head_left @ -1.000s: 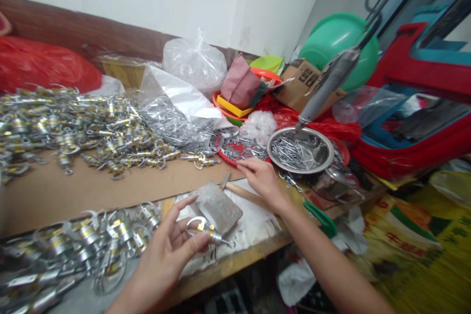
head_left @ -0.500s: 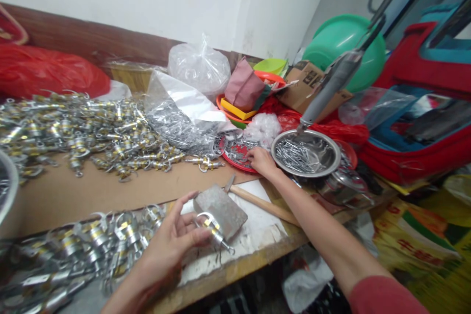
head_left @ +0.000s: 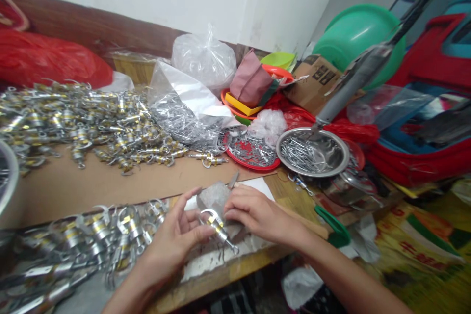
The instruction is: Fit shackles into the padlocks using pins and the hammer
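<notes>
"Fingers of the left hand (head_left: 172, 235): how were they seen to be set?"

"A hooked metal fitting (head_left: 220, 230) was grasped between the thumb and fingers, and was held above the worktop (head_left: 235, 267), at the near side of a grey block (head_left: 213, 194) and partly overlapping it in view."

"And which way was it pointed?"

"Its long axis was slanted from upper left to lower right in view. The curved hook (head_left: 212, 212) was turned upward at the upper end; the small eyelet (head_left: 236, 249) was aimed towards the worktop's near edge."

"What was seen of the right hand (head_left: 257, 213)?"

"Its fingers were curled together just beside the hook, over the block. Whether anything was pinched there could not be told. A hammer (head_left: 233, 179) was partly covered by that hand."

"And farther back?"

"Small metal parts (head_left: 263, 154) were spread in a red tray (head_left: 253, 167); thin metal pieces (head_left: 300, 149) were heaped in a steel bowl (head_left: 333, 152)."
</notes>
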Demonstrator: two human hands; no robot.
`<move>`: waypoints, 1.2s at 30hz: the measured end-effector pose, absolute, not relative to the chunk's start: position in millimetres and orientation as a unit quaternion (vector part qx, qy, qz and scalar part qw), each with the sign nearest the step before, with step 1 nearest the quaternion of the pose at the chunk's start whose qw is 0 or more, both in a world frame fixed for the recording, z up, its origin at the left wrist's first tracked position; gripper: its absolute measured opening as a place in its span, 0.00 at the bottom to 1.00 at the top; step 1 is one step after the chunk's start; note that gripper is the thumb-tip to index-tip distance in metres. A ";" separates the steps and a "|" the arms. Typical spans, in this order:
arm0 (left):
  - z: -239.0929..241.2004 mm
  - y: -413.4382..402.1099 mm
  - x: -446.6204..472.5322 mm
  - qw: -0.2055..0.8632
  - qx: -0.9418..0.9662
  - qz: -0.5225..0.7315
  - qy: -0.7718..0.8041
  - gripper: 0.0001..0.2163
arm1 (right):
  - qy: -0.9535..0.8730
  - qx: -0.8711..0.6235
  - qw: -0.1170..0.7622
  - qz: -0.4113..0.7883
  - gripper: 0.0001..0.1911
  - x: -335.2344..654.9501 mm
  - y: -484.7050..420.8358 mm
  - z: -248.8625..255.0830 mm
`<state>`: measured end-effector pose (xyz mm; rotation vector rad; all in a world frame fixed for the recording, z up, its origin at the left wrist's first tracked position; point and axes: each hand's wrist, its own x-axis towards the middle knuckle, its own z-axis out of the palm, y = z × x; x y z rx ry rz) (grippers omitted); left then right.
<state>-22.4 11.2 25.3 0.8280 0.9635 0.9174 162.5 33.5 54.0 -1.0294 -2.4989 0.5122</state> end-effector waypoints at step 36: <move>19.7 9.9 -22.6 0.707 0.384 0.421 0.418 0.31 | -0.786 -0.600 0.113 0.097 0.13 234.5 22.5 -4.8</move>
